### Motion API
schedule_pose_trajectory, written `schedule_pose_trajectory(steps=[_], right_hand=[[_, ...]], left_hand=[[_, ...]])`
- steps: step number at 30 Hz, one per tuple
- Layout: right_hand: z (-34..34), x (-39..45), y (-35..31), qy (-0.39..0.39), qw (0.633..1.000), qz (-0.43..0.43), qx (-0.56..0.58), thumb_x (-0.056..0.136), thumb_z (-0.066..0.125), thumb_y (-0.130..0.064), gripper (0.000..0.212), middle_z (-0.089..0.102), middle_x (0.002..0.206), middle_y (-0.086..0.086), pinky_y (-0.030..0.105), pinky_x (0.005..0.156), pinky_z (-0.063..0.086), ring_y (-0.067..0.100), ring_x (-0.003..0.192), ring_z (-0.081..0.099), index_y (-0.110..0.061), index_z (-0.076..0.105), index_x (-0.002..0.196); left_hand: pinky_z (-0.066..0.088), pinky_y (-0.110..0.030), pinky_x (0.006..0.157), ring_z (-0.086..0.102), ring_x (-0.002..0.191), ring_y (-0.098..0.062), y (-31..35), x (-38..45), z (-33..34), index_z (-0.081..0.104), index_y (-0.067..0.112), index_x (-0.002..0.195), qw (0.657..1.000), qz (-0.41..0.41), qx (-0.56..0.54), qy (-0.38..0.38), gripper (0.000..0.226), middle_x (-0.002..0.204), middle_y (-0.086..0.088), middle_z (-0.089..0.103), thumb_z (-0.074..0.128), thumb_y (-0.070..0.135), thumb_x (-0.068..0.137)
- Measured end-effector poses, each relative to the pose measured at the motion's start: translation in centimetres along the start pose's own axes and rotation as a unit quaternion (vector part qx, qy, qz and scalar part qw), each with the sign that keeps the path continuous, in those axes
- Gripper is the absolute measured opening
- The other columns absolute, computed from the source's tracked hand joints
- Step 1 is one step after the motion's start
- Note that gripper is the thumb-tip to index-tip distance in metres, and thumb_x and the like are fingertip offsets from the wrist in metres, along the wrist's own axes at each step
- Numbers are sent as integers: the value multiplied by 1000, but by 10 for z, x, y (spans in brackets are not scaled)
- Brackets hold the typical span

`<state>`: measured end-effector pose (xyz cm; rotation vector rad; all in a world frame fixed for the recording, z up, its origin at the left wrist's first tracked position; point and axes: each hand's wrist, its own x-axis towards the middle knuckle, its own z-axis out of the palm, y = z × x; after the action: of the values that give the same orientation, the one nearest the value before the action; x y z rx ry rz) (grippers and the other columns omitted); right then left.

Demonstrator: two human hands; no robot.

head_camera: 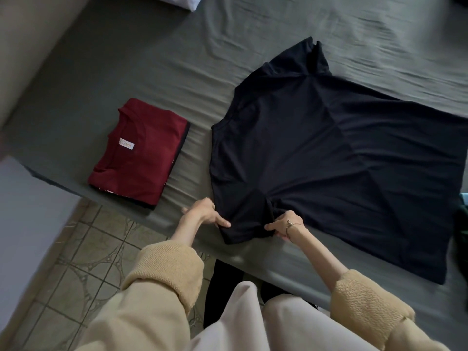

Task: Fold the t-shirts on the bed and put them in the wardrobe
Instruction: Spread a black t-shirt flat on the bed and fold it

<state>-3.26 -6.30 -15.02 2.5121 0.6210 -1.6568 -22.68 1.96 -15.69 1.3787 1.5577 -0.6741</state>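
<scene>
Black t-shirt (329, 153) lies spread flat on the bed (126, 72), grey sheet wrinkled, collar toward the left. Near sleeve hangs at the bed's near edge; left hand (205, 214) pinches its left corner, thumb on top, fingers (224, 223) curled under the cloth. Right hand (286, 225) pinches the sleeve's right side the same way; bracelet (291, 225) on that wrist. Folded maroon t-shirt (141, 150) sits left of the black one, apart from it, label up, atop a dark folded garment. Tiled floor (83, 262) below.
</scene>
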Motion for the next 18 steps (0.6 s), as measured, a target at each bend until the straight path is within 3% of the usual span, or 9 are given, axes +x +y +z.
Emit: schedule_pose_trajectory(steps=[2,4,7,10,11,13,16,18], right_hand=[[1,0,3,18,999,1,-33,68,80,-31,33,68,87,7,29,69,51,21,71,61,-12,63,89],[-1,-6,1,20,997,-2,-70,68,78,-36,34,70,88,4,27,72,49,18,74,63,-15,62,89],[-8,-11,-3,1,990,-7,-139,72,73,-38,28,68,74,-6,19,62,43,8,68,65,-20,52,79],[-19,-13,-14,-2,982,-14,-190,70,76,-45,40,60,62,-10,18,53,35,3,56,58,-23,42,73],[-24,-11,-19,4,980,-19,-198,68,76,-49,43,61,66,-9,18,56,37,5,62,61,-23,43,73],[-34,-4,-32,35,979,-42,-195,68,74,-54,43,66,81,-4,22,66,43,13,81,66,-20,49,76],[-50,13,-54,112,977,-82,-162,81,63,-43,35,65,107,7,27,73,43,25,99,64,-13,60,98],[-58,20,-68,143,972,-99,-158,86,57,-31,33,60,113,11,30,74,42,30,102,61,-8,62,109]], left_hand=[[16,-51,114,55,114,-15,0,-6,0,68,14,99,995,-2,95,-13,48,100,5,70,77,50,69],[15,-53,112,58,98,-8,3,-8,-1,69,20,80,988,-8,148,-35,31,78,12,69,74,49,73],[16,-51,109,59,93,-6,6,-6,-5,60,23,74,978,-40,183,-89,28,84,13,72,73,48,75],[38,-33,97,61,92,-6,13,-2,-21,55,23,76,976,-50,167,-132,22,89,12,71,74,33,76],[45,-27,87,62,87,-7,15,3,-28,56,20,76,982,-47,144,-111,17,85,9,70,72,25,77],[48,-24,76,63,81,-12,22,8,-45,58,13,81,995,-47,83,6,5,83,2,68,61,16,79],[46,-34,88,60,107,-29,43,22,-74,59,2,113,981,-49,-21,185,31,117,-15,63,44,16,90],[42,-36,94,52,119,-34,57,29,-89,53,-2,124,972,-39,-77,217,41,131,-20,53,38,21,94]])
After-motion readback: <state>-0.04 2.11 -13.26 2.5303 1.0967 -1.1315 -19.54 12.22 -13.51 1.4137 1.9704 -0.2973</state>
